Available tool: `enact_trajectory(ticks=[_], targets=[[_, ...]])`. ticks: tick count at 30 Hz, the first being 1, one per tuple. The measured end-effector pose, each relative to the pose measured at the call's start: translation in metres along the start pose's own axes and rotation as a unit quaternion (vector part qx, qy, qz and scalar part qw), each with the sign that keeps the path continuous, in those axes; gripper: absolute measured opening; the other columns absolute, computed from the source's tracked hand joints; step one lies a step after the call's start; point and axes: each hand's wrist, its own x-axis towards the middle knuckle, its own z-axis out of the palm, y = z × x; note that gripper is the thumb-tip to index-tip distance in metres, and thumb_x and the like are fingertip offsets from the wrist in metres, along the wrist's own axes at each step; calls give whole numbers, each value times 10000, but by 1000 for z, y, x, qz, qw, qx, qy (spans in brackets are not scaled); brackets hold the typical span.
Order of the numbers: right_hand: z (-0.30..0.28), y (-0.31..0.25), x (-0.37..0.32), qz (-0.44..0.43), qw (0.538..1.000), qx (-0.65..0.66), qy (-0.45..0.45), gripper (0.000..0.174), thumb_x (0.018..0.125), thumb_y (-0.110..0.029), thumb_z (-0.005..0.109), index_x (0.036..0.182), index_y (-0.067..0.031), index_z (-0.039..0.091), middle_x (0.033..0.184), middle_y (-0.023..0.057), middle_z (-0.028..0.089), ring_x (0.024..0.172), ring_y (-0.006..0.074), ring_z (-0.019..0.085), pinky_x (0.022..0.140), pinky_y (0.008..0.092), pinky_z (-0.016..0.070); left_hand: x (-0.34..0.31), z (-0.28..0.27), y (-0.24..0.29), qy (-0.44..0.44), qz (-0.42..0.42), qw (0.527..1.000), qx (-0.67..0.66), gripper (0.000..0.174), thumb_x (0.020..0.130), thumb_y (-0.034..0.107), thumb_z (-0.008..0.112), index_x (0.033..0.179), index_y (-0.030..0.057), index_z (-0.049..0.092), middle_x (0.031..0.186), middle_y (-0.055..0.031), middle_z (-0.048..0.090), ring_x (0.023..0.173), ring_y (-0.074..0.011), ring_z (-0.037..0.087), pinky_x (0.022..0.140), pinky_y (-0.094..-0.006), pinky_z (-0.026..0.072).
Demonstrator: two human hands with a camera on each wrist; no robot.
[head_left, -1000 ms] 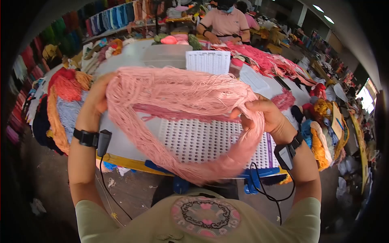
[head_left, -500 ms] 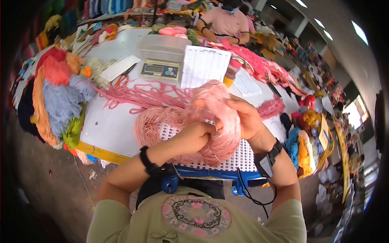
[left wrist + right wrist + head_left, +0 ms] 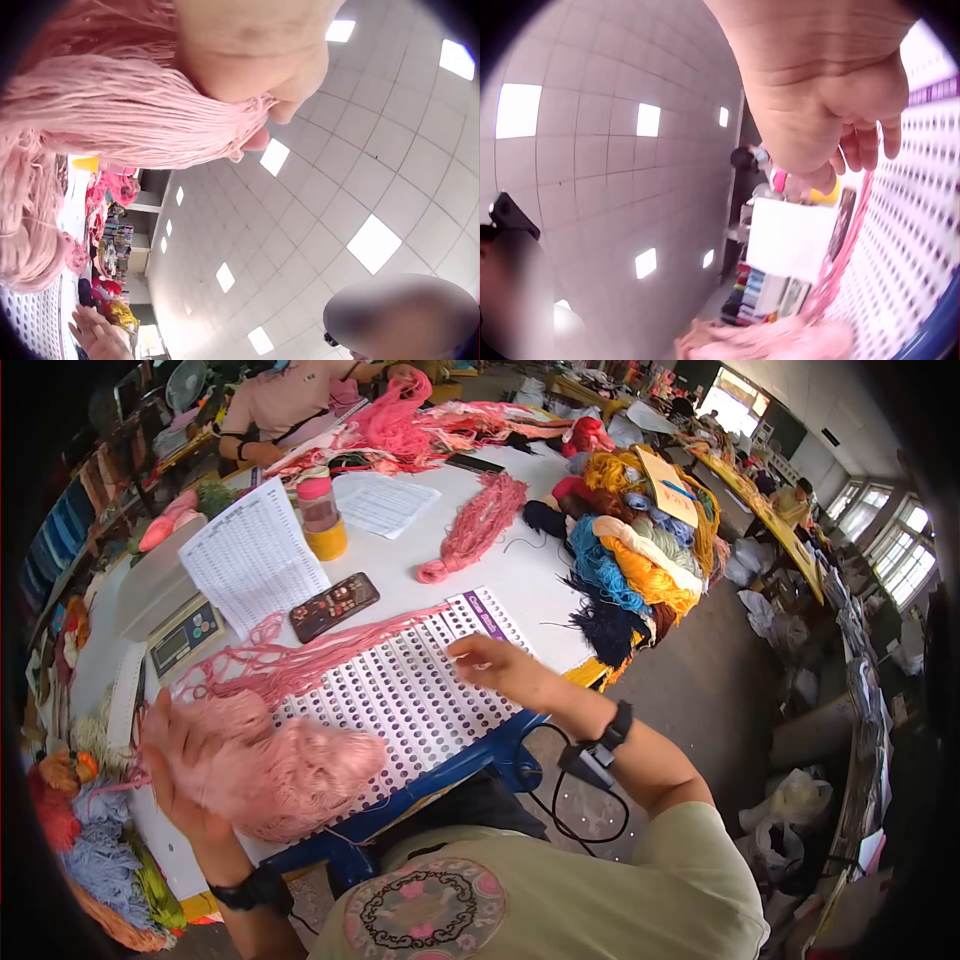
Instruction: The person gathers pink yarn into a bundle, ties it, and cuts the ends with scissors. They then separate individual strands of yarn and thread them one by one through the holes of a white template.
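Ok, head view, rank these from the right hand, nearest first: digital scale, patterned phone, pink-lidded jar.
From the right hand:
1. patterned phone, to the hand's left, lying on the table
2. pink-lidded jar, also left, standing beyond the phone
3. digital scale, farthest left, past the propped printed sheet

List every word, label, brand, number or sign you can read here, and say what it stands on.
Nothing reads clearly enough to quote.
White lettering on the purple strip of the perforated board: too small.
Printed rows on the propped-up sheet: too small.
Print on the flat sheet: too small.
Marks on the tan card over the yarn pile: too blurred.
Display and panel of the digital scale: too small.
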Motion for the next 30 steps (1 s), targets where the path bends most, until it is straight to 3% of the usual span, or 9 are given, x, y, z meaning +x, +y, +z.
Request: enact_trajectory(ticks=[3, 5, 6, 15, 20, 23, 25, 27, 30], targets=[[-74, 44, -18, -85, 927, -299, 207, 441, 827, -236, 694, 1202, -45, 561, 1162, 175, 586, 1079, 305, 567, 950, 355, 439, -15, -19, -4, -19, -37, 995, -85, 464, 986, 251, 480, 1351, -16, 375, 768, 31, 386, 672, -66, 387, 655, -245, 347], [-122, 95, -24, -45, 860, -453, 230, 511, 827, -338, 661, 1238, -63, 531, 1277, 184, 516, 1186, 355, 491, 995, 416, 409, -22, -29, -10, 12, -38, 995, -91, 384, 1010, 227, 428, 1310, -13, 420, 722, 31, 328, 632, -67, 341, 617, -243, 322], [-136, 104, -26, 82, 872, -454, 162, 558, 825, -389, 646, 1273, -83, 514, 1342, 173, 461, 1229, 367, 447, 1010, 441, 395, -25, -36, -14, 19, -65, 994, -87, 346, 1010, 220, 428, 1267, -11, 446, 717, 31, 337, 625, -67, 349, 610, -235, 324], [-116, 99, -18, -12, 802, -561, 206, 561, 752, -333, 728, 1213, -93, 516, 1189, 171, 486, 1099, 407, 455, 922, 489, 404, -38, -48, -65, 211, -164, 963, -13, 209, 965, 186, 509, 1104, 34, 549, 655, 37, 395, 561, -68, 365, 555, -227, 327], [-103, 102, -22, -12, 778, -592, 211, 561, 812, -294, 660, 1271, -36, 466, 1278, 219, 448, 1156, 426, 409, 979, 488, 340, -37, -62, -60, 161, -164, 972, -47, 157, 949, 191, 540, 1028, 60, 574, 661, 35, 430, 561, -72, 391, 559, -225, 349], [-98, 104, -26, 32, 785, -583, 208, 544, 879, -309, 598, 1324, -55, 415, 1362, 206, 382, 1206, 430, 368, 1022, 513, 303, -29, -83, -20, 187, -50, 975, -109, 137, 937, 179, 557, 1013, 66, 572, 655, 36, 433, 575, -74, 423, 550, -211, 374], [-98, 109, -27, 44, 778, -594, 201, 540, 900, -297, 570, 1353, -70, 384, 1386, 200, 364, 1230, 428, 352, 1027, 528, 289, -8, -84, 32, 240, 91, 966, 30, 100, 908, 158, 587, 971, 81, 577, 715, 20, 532, 603, -79, 473, 562, -209, 404], [-98, 107, -26, 51, 778, -596, 192, 541, 909, -295, 555, 1367, -74, 369, 1397, 199, 353, 1238, 429, 345, 1030, 536, 282, 17, -117, 81, 354, 241, 886, 178, 76, 886, 117, 605, 952, 88, 583, 789, -17, 599, 658, -90, 540, 580, -231, 445], [-94, 106, -25, 73, 776, -598, 189, 547, 924, -298, 529, 1390, -79, 345, 1418, 201, 334, 1254, 434, 331, 1039, 543, 266, 53, -146, 136, 354, 305, 839, 280, 23, 844, 63, 618, 859, 71, 601, 791, -43, 617, 666, -98, 557, 574, -241, 454]])
